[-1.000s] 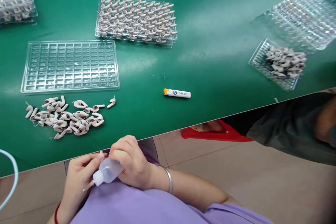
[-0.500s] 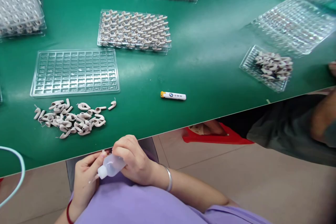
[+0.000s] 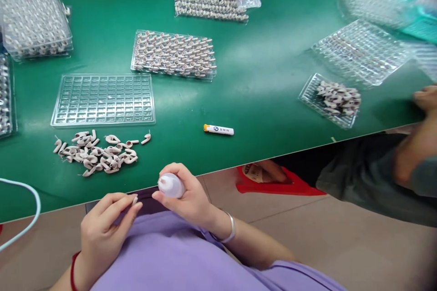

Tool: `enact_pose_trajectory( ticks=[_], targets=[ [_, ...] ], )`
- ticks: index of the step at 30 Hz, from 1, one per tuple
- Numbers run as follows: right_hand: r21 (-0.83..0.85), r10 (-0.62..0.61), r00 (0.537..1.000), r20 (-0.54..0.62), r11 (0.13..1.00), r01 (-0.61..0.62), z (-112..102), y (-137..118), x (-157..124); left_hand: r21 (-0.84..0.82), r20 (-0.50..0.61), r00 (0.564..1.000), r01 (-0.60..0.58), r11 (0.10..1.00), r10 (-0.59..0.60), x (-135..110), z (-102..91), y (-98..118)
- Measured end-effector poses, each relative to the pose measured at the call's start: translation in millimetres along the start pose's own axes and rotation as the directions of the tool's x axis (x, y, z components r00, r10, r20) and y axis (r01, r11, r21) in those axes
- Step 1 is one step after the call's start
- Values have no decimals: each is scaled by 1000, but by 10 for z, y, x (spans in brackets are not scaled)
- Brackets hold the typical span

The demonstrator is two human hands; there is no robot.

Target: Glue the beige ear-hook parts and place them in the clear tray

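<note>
My left hand (image 3: 109,220) is closed, thumb and fingers pinching a small pale earbud shell (image 3: 135,199), mostly covered by the fingertips. My right hand (image 3: 191,202) wraps round a translucent squeeze bottle (image 3: 171,185) whose tip points toward the camera. The two hands are apart, just off the table's near edge. Beyond them on the green table lies a loose pile of beige earbud shells (image 3: 112,160), some with thin wires sticking out. Behind that pile sits a clear plastic tray (image 3: 102,100) with bare pockets.
A white lighter (image 3: 219,130) lies right of the pile. Farther back stand filled trays (image 3: 174,54) and a tray stack (image 3: 36,22). At right, a small tray holds more shells (image 3: 339,97). Another person's hand (image 3: 426,97) rests by the edge. A pale cable (image 3: 32,191) curves at left.
My right hand has drawn the bottle away from my left hand and turned its tip from down-left to toward the camera. The view has tilted up, showing more of the table's far side.
</note>
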State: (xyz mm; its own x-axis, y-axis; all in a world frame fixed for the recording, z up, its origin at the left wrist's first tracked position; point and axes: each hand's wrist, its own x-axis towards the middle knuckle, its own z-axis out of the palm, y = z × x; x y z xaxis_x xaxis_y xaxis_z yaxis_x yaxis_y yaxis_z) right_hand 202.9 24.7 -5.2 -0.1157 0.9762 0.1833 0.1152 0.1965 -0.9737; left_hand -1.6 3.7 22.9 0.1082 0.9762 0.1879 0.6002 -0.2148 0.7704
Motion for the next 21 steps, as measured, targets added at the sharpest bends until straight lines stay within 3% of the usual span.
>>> enact_pose_trajectory(
  ticks=[4,12,17,21],
  targets=[
    [70,93,995,-19,993,-92,-8,-29,18,100,-12,981,-192,976,194,93,-10,65],
    [148,156,988,-9,977,-153,-67,11,52,80,49,980,-194,978,191,166,-27,64],
    [121,144,983,-116,984,-130,-249,72,273,150,44,953,-304,941,301,810,-72,88],
    [29,61,985,-160,998,-57,-369,86,481,176,132,920,-387,905,368,1414,-53,175]
  ],
)
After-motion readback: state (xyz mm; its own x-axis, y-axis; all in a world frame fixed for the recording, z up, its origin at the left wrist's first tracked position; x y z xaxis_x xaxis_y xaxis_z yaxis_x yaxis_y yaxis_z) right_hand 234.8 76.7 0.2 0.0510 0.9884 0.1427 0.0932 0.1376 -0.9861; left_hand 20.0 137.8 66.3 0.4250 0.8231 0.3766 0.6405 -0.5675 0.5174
